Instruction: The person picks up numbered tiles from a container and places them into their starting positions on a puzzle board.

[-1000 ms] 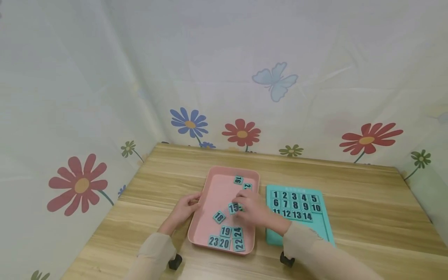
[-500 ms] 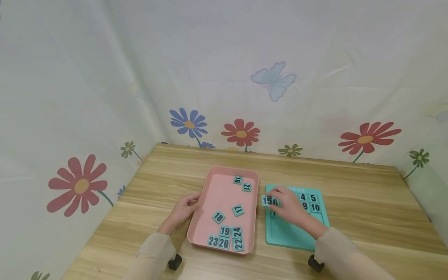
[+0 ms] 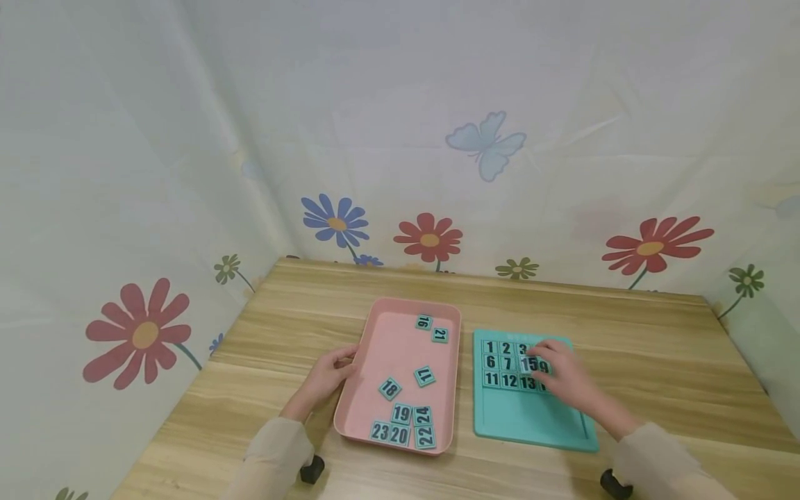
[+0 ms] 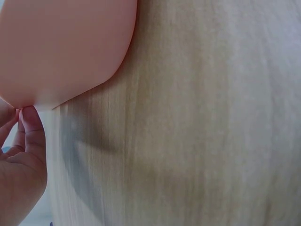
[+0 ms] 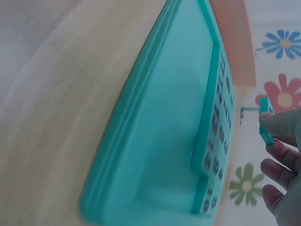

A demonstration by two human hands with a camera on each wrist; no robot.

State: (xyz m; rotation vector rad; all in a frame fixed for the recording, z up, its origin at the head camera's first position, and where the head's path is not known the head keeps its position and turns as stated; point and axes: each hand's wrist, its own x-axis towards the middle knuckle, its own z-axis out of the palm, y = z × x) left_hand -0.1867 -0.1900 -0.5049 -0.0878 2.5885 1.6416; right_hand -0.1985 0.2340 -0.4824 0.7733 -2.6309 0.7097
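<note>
My right hand (image 3: 562,375) pinches the number tile 15 (image 3: 528,364) between thumb and fingers, over the turquoise number board (image 3: 525,420). In the right wrist view that tile (image 5: 265,113) is held up above the board (image 5: 174,122), apart from it. Rows of tiles fill the board's upper part; some are hidden by my fingers. My left hand (image 3: 326,377) pinches the left rim of the pink tray (image 3: 375,347). The left wrist view shows thumb and fingers of that hand (image 4: 23,155) meeting at the tray's edge (image 4: 66,52).
Inside the tray lie several loose tiles: 16 (image 3: 423,322) and 21 (image 3: 440,335) near the far end, 17 (image 3: 424,376) and 18 (image 3: 390,388) mid-tray, others at the near end. Tray and board stand side by side on a wooden table (image 3: 662,361). A flowered curtain (image 3: 400,139) hangs behind.
My right hand has carried tile 15 from the tray rightward, across the board's left edge, to over its upper middle. The left hand keeps its hold on the tray rim.
</note>
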